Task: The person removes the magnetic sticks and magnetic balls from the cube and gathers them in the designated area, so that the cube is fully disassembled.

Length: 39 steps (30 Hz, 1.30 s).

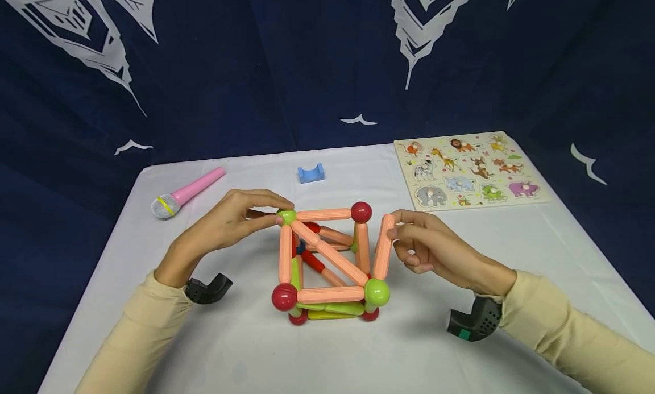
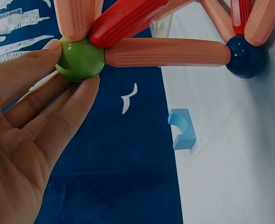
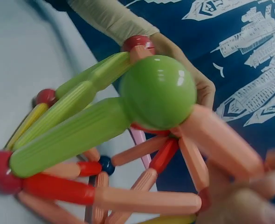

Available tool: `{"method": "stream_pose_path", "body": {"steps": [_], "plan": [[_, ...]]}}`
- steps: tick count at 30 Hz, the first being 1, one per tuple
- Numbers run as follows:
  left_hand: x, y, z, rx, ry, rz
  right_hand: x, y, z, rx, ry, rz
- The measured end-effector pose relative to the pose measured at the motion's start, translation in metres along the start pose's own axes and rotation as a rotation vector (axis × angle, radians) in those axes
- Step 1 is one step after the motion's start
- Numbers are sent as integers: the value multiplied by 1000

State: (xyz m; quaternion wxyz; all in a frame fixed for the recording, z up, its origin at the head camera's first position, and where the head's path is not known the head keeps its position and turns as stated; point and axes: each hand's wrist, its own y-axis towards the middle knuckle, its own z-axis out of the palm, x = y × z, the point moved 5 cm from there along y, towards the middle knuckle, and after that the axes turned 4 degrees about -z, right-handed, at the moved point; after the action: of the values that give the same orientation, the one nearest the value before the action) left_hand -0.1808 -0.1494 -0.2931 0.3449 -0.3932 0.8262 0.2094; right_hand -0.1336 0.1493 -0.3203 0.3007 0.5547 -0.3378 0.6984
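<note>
A frame of magnetic sticks and balls (image 1: 332, 263) stands on the table between both hands. My left hand (image 1: 225, 220) pinches the light green ball (image 1: 288, 216) at its upper left corner, thumb on one side and fingers on the other, as the left wrist view (image 2: 81, 58) confirms. The right hand (image 1: 435, 246) holds the upper end of a peach magnetic stick (image 1: 384, 246) between thumb and fingers. That stick's lower end meets another green ball (image 1: 377, 292) at the near right corner. Red balls (image 1: 284, 297) and a dark blue ball (image 2: 246, 56) join other sticks.
A pink toy microphone (image 1: 189, 193) lies at the back left. Behind the frame sits a small blue cradle-shaped block (image 1: 311, 173). An animal puzzle board (image 1: 468, 169) lies at the back right, before a dark blue curtain (image 1: 327, 70). White cloth (image 1: 245, 348) covers the table.
</note>
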Motion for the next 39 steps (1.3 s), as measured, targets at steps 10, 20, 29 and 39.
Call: {"method": "stream_pose_path", "body": {"steps": [10, 20, 29, 39], "plan": [[-1, 0, 0, 3, 0, -13, -1, -25, 13, 129, -371, -165], [0, 2, 0, 6, -4, -6, -2, -28, 24, 50, -431, -153], [-1, 2, 0, 5, -1, -6, 0, -29, 17, 49, -501, -147], [-1, 0, -1, 6, 1, -20, -17, -26, -54, -186, -747, 63]]}}
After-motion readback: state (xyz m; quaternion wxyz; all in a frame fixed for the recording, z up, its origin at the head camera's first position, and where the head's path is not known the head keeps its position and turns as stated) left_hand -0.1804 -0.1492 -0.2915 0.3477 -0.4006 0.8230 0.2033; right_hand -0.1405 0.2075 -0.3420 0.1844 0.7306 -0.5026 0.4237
